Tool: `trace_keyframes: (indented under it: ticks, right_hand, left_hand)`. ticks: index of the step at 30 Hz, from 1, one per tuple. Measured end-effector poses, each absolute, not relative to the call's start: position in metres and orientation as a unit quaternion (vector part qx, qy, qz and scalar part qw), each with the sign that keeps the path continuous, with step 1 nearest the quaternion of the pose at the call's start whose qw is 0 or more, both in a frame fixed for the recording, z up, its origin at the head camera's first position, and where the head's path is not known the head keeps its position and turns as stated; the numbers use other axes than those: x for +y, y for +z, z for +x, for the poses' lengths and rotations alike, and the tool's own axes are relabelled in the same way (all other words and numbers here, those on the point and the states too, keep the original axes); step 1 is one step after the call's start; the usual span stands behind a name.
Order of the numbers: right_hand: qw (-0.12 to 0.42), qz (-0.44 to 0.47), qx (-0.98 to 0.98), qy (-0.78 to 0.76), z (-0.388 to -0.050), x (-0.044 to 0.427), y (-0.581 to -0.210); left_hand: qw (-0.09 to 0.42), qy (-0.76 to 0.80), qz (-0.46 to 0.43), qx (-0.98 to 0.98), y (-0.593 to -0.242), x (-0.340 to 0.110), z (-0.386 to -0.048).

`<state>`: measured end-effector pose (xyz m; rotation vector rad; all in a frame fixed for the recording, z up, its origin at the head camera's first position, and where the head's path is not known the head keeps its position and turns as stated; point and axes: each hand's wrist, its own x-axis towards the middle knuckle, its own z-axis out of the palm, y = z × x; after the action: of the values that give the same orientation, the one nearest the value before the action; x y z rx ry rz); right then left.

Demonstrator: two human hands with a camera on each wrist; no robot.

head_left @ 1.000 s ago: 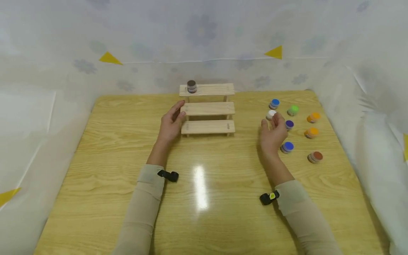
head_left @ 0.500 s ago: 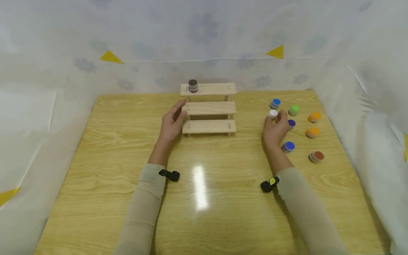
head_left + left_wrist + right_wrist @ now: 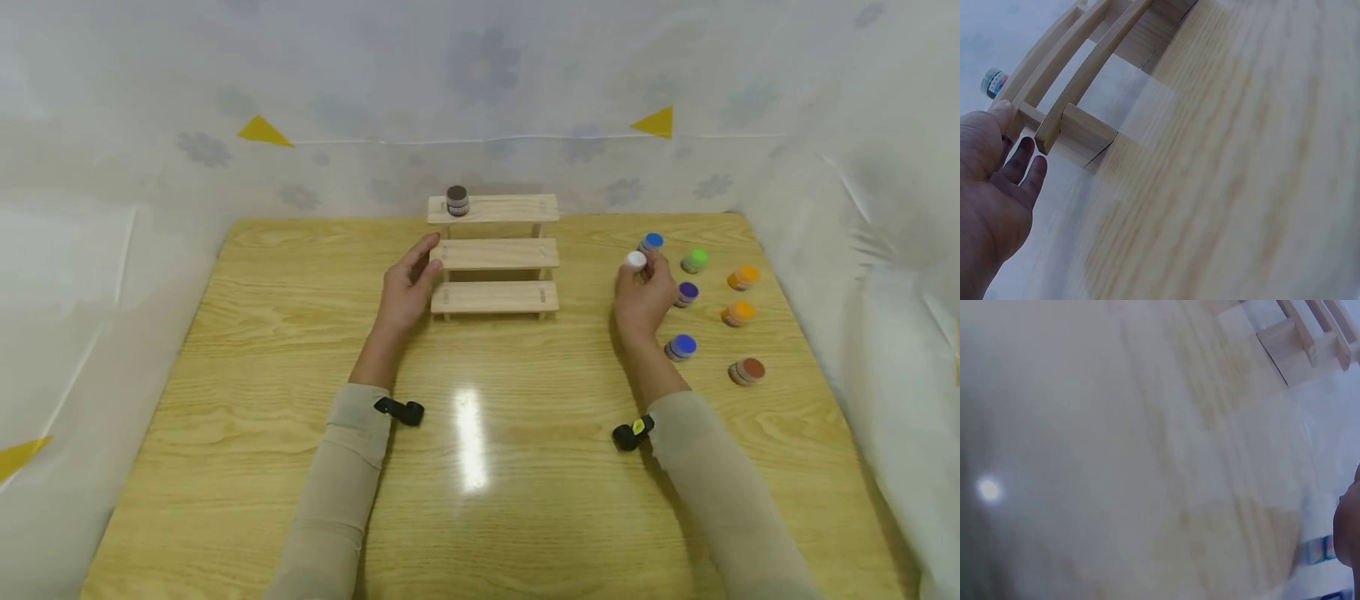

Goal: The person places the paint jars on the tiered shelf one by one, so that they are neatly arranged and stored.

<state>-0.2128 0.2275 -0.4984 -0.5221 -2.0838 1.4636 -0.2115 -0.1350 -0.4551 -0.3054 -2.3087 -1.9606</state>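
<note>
A three-tier wooden display stand is at the back middle of the table. My left hand holds its left end at the middle tier; in the left wrist view the thumb lies on the end of a board and the lower fingers stick out loosely beneath. On the top tier, at the left, stands a paint jar with a dark brown lid. My right hand pinches a small white-lidded paint jar between thumb and fingers. Only an edge of that hand enters the right wrist view.
Several more jars stand on the right of the table: light blue, green, purple, blue, two orange, one at the back, and reddish brown. White patterned sheeting encloses the back and sides.
My right hand has closed its fingers on the white-lidded jar and shifted it slightly up and left. The left hand keeps its place at the stand; the view has drifted slightly.
</note>
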Motion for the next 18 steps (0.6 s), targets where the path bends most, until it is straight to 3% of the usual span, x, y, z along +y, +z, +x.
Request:
trace_keyframes:
  ticks: [18]
  right_hand:
    - [0.302, 0.024, -0.808, 0.506, -0.232, 0.147, -0.429]
  left_hand:
    - [0.04, -0.652, -0.106, -0.75, -0.461, -0.132, -0.209]
